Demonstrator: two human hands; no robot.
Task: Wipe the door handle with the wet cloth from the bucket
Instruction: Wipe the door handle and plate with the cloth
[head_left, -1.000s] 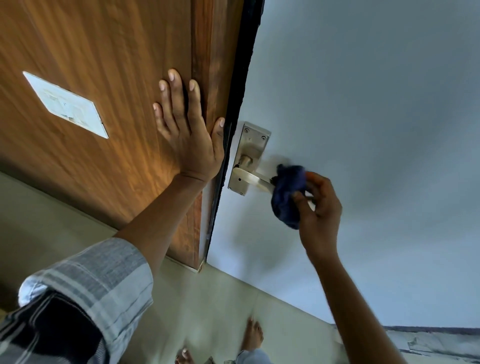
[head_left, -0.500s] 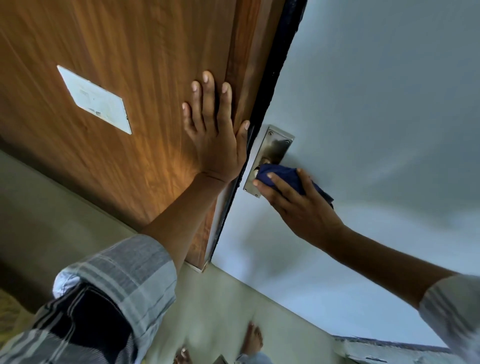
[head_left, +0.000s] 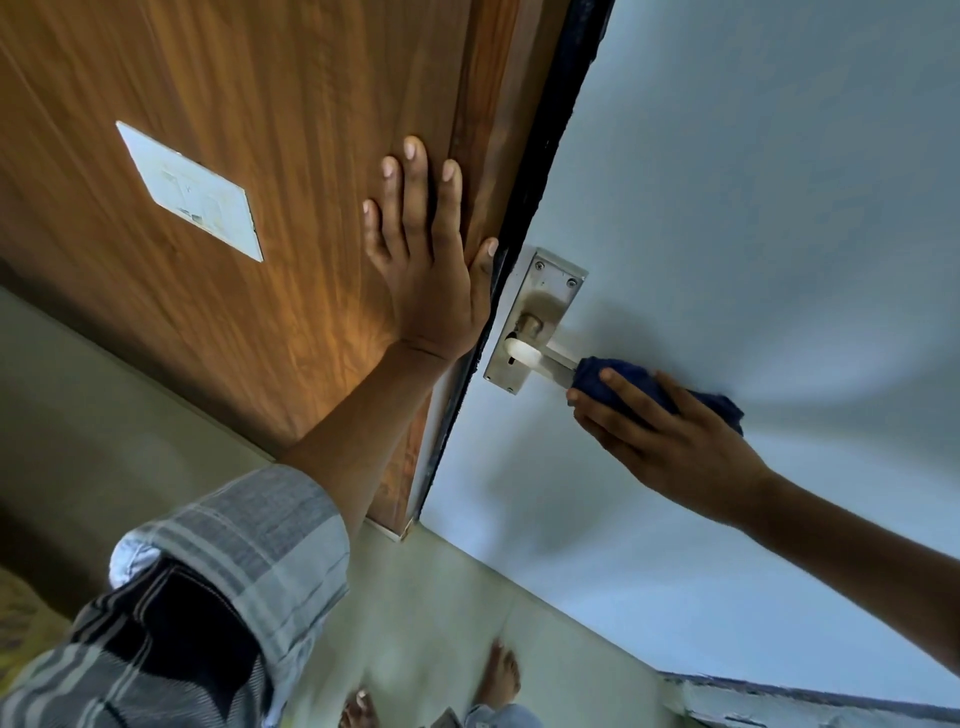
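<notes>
Fingers (head_left: 618, 400) of right hand (head_left: 670, 441) clenched on cloth (head_left: 613, 376), hiding handle (head_left: 540, 361) tip; left hand (head_left: 431, 270) flat, released.

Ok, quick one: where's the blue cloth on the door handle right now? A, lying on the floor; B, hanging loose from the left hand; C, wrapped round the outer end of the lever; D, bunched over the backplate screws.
C: the right hand clasps the blue cloth around the far end of the door handle, leaving the backplate bare, while the left hand lies flat on the wooden panel.

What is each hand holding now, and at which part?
The right hand holds the blue cloth, wrapped around the outer end of the door handle. The left hand holds nothing; it presses flat on the wooden panel.
</notes>
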